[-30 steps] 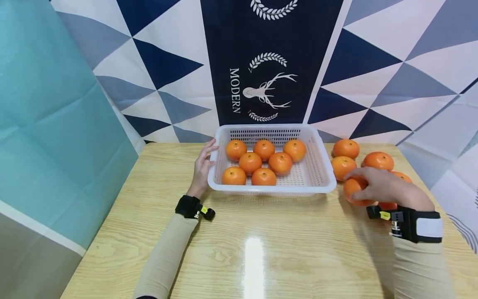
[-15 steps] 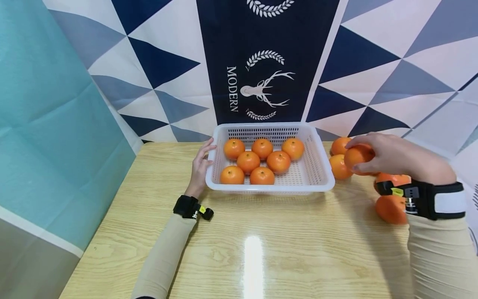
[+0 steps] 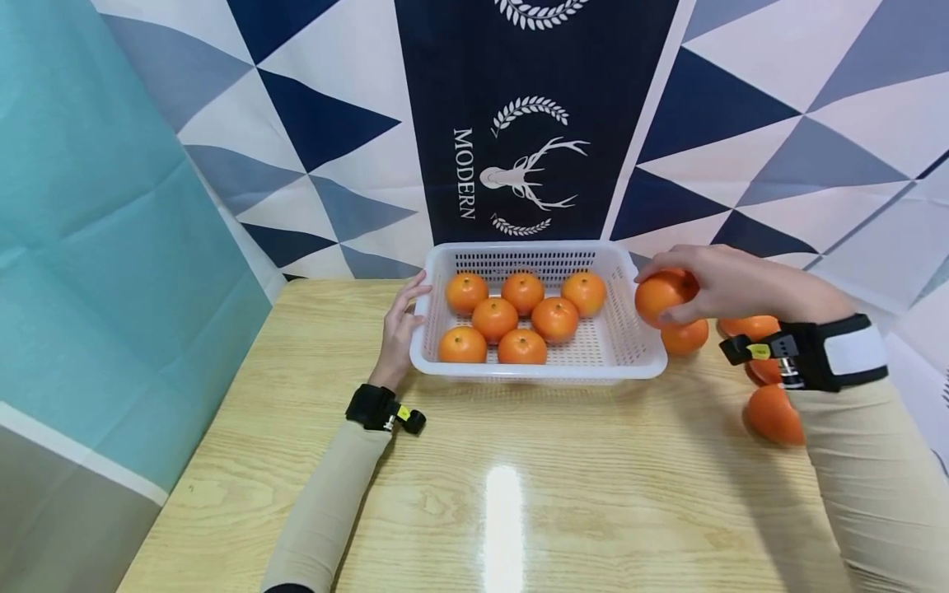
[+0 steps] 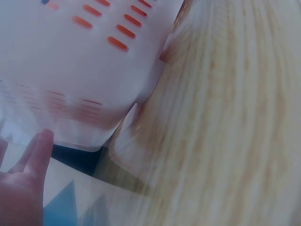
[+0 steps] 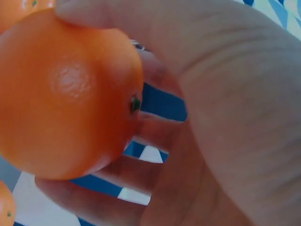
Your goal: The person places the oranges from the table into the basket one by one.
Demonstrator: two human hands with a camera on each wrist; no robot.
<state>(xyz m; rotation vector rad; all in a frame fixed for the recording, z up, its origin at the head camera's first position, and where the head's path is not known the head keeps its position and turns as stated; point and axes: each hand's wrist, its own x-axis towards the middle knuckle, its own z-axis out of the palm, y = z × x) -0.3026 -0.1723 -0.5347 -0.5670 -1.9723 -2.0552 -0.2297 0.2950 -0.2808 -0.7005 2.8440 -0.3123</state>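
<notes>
My right hand [image 3: 730,280] grips an orange [image 3: 662,298] at the right end of a white plastic basket [image 3: 537,373], where the fruit overlaps the rim in the head view. The right wrist view shows the thumb [image 5: 108,14] across the orange's top and the other fingers behind and under it, its green stem facing the palm. Several oranges [image 3: 495,319] lie inside the basket. My left hand [image 3: 399,333] rests against the basket's left side, its fingers [image 4: 40,153] extended along the outer wall in the left wrist view.
More oranges lie on the wooden table [image 3: 415,494] to the right: one [image 3: 685,336] close to the basket, others [image 3: 774,414] partly hidden by the right wrist. A patterned cloth [image 3: 519,123] hangs behind the basket, and a teal panel [image 3: 111,247] borders the left side.
My right hand has lifted the orange from the group on the right and carried it left to the basket's right rim. My left hand has stayed on the basket.
</notes>
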